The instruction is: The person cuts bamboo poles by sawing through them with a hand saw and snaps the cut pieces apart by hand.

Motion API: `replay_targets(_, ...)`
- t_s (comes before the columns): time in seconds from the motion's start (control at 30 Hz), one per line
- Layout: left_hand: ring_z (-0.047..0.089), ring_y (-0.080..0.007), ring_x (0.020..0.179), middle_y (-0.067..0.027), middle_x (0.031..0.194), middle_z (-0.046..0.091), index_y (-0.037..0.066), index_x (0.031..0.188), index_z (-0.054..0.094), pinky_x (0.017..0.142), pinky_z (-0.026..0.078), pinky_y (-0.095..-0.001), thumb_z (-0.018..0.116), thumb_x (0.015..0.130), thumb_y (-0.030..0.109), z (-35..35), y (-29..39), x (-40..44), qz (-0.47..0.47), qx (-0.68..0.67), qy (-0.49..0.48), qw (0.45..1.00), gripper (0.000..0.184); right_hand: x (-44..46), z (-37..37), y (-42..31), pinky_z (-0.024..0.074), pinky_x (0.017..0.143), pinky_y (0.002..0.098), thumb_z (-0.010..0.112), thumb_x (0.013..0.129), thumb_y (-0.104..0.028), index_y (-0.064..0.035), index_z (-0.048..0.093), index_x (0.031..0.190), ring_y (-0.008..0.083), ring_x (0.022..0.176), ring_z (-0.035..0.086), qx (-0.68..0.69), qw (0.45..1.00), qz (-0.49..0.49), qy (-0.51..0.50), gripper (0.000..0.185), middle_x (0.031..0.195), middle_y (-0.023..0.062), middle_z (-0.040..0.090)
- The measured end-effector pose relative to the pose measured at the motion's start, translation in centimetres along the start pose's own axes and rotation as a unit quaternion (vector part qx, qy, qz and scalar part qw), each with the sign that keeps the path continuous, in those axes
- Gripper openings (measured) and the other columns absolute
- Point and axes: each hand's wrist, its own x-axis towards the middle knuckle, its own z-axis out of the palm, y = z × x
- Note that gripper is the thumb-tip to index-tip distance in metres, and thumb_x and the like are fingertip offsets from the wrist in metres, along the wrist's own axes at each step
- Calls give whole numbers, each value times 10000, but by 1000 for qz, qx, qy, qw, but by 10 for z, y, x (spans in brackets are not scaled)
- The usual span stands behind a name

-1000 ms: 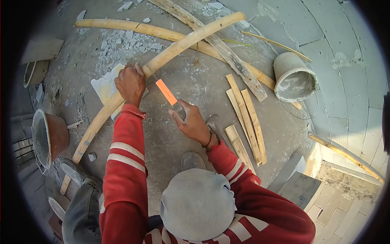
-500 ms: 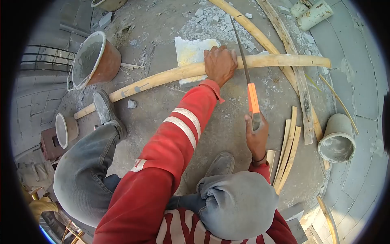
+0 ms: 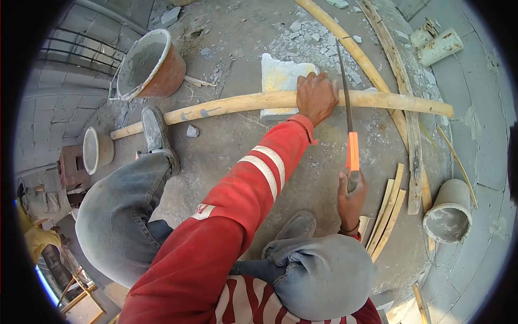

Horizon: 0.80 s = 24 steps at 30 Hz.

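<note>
A long pale bamboo pole (image 3: 243, 102) lies crosswise, propped on a white block (image 3: 286, 75). My left hand (image 3: 317, 97) is closed over the pole above the block, pressing it down. Just right of that hand, the blade of a handsaw (image 3: 353, 151) with an orange handle crosses the pole. My right hand (image 3: 351, 198) is wrapped around the handle's lower end, nearer my body. How deep the blade sits in the pole, I cannot tell. My left shoe (image 3: 156, 129) rests over the pole toward its left end.
A large mortar-stained bucket (image 3: 167, 70) and a smaller one (image 3: 93, 151) stand at left. Another bucket (image 3: 448, 216) lies tipped at right. A second pole (image 3: 350, 43), a weathered plank (image 3: 399, 70) and cut strips (image 3: 386, 216) lie on the right. Rubble (image 3: 307, 43) is scattered beyond the block.
The whole view has shifted, so the scene sits lower and farther right. My right hand has drawn the saw slightly toward me, while my left hand keeps its place on the pole.
</note>
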Motion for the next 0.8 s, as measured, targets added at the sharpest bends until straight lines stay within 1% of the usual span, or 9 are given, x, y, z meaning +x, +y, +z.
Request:
replay_targets(0.13, 643, -306, 969, -132, 1046, 736, 24, 734, 742, 882, 437, -468, 583, 959, 256, -5, 0, -8, -20, -53, 8, 998, 360, -105, -34, 90, 426, 684, 230, 684, 970, -158, 30, 614, 1226, 70, 744, 505, 35, 989, 144, -12, 325, 837, -21, 557)
replay_targets(0.17, 631, -311, 979, -125, 1065, 731, 34, 721, 728, 889, 430, -471, 575, 959, 259, -7, 0, -10, -18, -51, -5, 999, 361, -80, -21, 56, 407, 625, 219, 689, 977, -180, 17, 600, 1167, 54, 716, 487, -8, 999, 34, 19, 288, 829, -22, 551)
replay_targets(0.23, 600, -317, 1024, -121, 1053, 709, 37, 742, 725, 912, 410, -475, 570, 959, 256, 7, -2, -12, -22, -50, 20, 998, 345, -9, 11, 30, 347, 524, 257, 656, 1017, -235, -8, 577, 1017, 84, 587, 434, 100, 989, 95, 45, 241, 775, -12, 519)
replay_targets(0.27, 592, -314, 1039, -124, 1063, 698, 29, 755, 731, 923, 401, -474, 573, 958, 251, 4, -1, -13, -29, -73, 20, 997, 340, 36, 22, 42, 329, 507, 259, 638, 1031, -258, 0, 576, 989, 87, 547, 409, 55, 998, 3, 36, 269, 757, -2, 514)
replay_targets(0.33, 580, -312, 1071, -131, 1073, 691, 20, 800, 745, 947, 393, -476, 592, 939, 260, 1, -4, -12, -33, -81, 2, 996, 317, 96, 36, 29, 384, 519, 293, 682, 1003, -361, 100, 566, 1270, 101, 597, 466, 37, 999, 18, 7, 545, 817, 50, 588)
replay_targets(0.4, 577, -318, 1135, -143, 1146, 686, 26, 836, 750, 1022, 385, -486, 625, 904, 262, 10, -2, -10, -57, -76, -7, 995, 275, 86, 41, 46, 431, 595, 302, 633, 1033, -247, 79, 611, 1117, 170, 664, 530, -25, 982, -163, 87, 337, 850, 68, 626)
replay_targets(0.43, 580, -324, 1144, -148, 1148, 686, 25, 850, 753, 1044, 382, -491, 630, 899, 255, 12, -1, -12, -70, -78, -15, 994, 265, 89, 36, 136, 452, 643, 302, 669, 1010, -250, 78, 627, 1152, 180, 712, 551, 3, 980, -125, 153, 360, 886, 88, 646)
replay_targets(0.53, 586, -344, 1158, -159, 1158, 683, 12, 873, 760, 1097, 371, -505, 641, 889, 232, 24, 0, -8, -91, -87, -16, 992, 250, 45, -3, 77, 452, 755, 354, 682, 995, -292, 39, 612, 1219, 253, 857, 556, -46, 998, -15, 44, 406, 1018, 128, 636)
replay_targets(0.8, 599, -323, 1120, -161, 1139, 693, 15, 837, 762, 1029, 408, -488, 635, 860, 198, -3, -2, -8, -58, -101, -31, 993, 224, 109, 31, 0, 452, 1053, 495, 716, 956, -404, -64, 573, 1400, 446, 1242, 570, -37, 999, -1, -16, 578, 1373, 236, 609)
